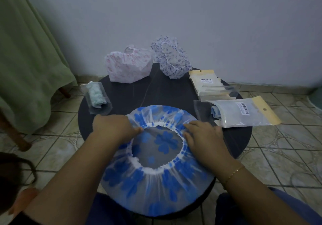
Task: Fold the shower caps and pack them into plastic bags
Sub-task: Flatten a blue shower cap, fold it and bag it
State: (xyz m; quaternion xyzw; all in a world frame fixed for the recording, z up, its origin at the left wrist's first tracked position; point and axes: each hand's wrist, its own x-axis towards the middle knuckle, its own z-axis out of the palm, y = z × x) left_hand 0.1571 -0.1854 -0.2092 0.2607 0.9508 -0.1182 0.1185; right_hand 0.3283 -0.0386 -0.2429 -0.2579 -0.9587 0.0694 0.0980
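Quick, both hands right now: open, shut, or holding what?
Left hand: pinches the elastic rim of the blue-flowered clear plastic shower cap.
Right hand: open, fingers flat, pressing the same cap's rim.

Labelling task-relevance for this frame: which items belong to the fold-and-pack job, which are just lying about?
Job:
blue-flowered clear shower cap, gripped by left hand, touched by right hand
pink-print cap
purple-print cap
bagged pale cap
plastic bag stacks

Lying about:
green cloth
round dark table
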